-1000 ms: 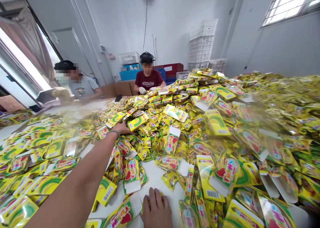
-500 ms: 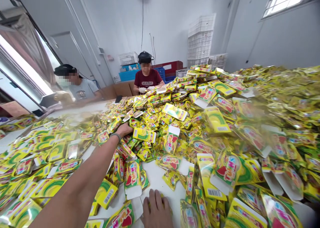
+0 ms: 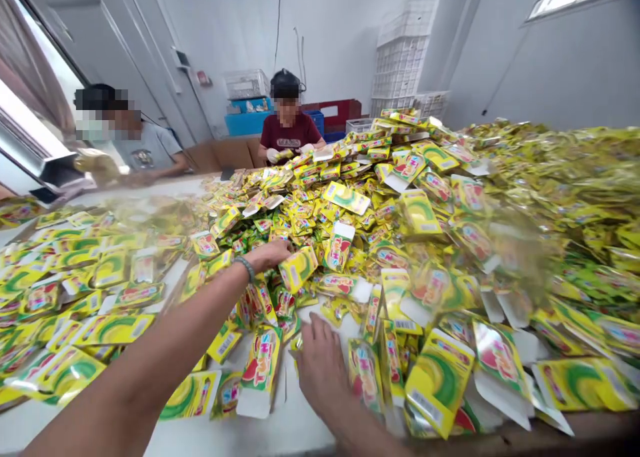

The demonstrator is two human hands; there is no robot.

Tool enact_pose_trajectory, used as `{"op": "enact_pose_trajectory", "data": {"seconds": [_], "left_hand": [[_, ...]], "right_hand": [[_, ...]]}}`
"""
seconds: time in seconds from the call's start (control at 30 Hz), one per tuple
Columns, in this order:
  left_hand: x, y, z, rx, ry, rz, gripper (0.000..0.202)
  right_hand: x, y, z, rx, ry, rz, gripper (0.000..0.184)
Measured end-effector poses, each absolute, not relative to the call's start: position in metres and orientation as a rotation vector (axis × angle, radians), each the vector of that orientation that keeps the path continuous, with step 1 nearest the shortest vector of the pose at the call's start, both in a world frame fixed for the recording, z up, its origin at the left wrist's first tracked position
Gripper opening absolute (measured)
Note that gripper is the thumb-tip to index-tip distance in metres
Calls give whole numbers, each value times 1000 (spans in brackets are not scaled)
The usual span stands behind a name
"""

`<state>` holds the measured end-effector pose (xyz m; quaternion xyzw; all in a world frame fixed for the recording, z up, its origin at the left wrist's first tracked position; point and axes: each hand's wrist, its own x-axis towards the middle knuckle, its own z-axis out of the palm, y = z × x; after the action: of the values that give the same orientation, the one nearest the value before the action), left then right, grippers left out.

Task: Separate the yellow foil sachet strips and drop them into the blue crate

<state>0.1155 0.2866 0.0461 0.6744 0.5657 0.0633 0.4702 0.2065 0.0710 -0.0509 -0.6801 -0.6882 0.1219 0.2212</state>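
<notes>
Table (image 3: 280, 433): white, nearly buried, bare only at lower centre.
Heap (image 3: 425, 210): yellow flat cartons fill the frame's right and centre; most seem unhandled so far.
Left hand (image 3: 270, 253): mid-frame, pinching one carton (image 3: 299, 268), the only one lifted.
Right hand (image 3: 320, 367): lower centre, open, palm down on loose cartons.
Carton: long axis runs lower left to upper right, free end toward the heap.
</notes>
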Motion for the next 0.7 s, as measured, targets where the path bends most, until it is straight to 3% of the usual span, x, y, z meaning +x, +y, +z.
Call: {"op": "enact_pose_trajectory", "data": {"seconds": [0.23, 0.37, 0.5, 0.6, 0.7], "left_hand": [[130, 230, 72, 1907, 1227, 186, 33], [100, 188, 81, 2354, 1474, 502, 28], [71, 113, 45, 2566, 1625, 557, 36], [56, 69, 3, 2625, 1794, 344, 49], [39, 55, -24, 2518, 1886, 291, 47]], "right_hand": [[219, 82, -45, -1778, -1649, 360, 56], [223, 87, -42, -1691, -1670, 335, 48], [216, 99, -35, -1692, -1715, 303, 37], [207, 116, -29, -1755, -1774, 317, 40], [203, 129, -27, -1754, -1797, 466, 26]]}}
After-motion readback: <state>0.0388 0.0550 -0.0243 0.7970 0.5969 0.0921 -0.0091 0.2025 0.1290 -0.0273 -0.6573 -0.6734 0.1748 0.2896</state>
